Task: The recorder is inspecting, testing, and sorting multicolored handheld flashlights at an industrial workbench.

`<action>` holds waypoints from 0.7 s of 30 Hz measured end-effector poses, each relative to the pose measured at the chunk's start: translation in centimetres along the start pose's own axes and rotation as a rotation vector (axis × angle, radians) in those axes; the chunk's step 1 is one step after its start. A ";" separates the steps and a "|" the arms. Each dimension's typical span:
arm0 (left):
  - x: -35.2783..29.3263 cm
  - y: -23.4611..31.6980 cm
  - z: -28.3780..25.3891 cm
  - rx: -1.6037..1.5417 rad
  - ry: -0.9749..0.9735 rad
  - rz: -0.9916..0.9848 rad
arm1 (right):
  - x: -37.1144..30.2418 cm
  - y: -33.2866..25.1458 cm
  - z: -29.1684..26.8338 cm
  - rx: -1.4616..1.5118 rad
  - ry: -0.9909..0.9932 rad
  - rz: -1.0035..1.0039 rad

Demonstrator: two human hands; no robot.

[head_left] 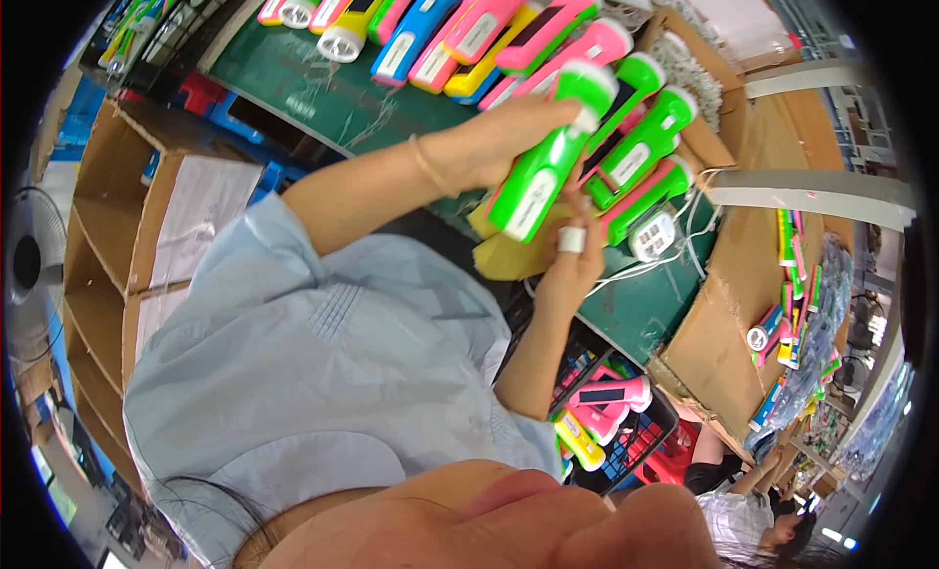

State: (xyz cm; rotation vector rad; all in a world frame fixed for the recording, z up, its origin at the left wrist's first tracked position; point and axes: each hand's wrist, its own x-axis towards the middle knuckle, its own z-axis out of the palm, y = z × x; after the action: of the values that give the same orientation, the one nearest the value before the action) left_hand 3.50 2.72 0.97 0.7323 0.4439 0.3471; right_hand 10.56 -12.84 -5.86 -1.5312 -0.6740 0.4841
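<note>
My left hand (499,143), with a band at the wrist, is closed round a green flashlight (553,173) with a white lens rim and a white label. The flashlight is tilted, and its head end is blurred. Just below it, my right hand (579,251) has a white wrap on one finger and its fingers curled. A yellow cloth (514,256) is pinched in this hand, against the underside of the flashlight. Part of the cloth and some fingertips are hidden behind the flashlight. More green flashlights (641,158) lie right beside my hands.
Pink, blue and yellow flashlights (411,41) line the far side of the green table (293,85). A white socket block (653,238) with cables lies at the right. A black basket (641,437) of flashlights stands below, cardboard shelves (103,236) at left. Another person (734,515) sits far off.
</note>
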 end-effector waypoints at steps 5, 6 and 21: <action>1.7 3.9 -0.3 1.080 0.208 0.325 | 1.9 -3.1 -1.5 0.242 -0.044 0.112; 1.3 4.7 0.1 1.080 0.221 0.318 | 2.3 -3.0 -1.8 0.280 -0.055 0.115; -0.5 1.0 -1.9 0.255 -0.074 0.221 | 2.9 -7.6 2.8 -0.742 -0.044 -0.791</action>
State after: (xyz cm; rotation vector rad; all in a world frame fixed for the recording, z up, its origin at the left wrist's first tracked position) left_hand 2.01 4.23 0.54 1.0434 0.3404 0.4739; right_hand 9.89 -8.87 1.72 -1.7486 -1.5137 -0.3830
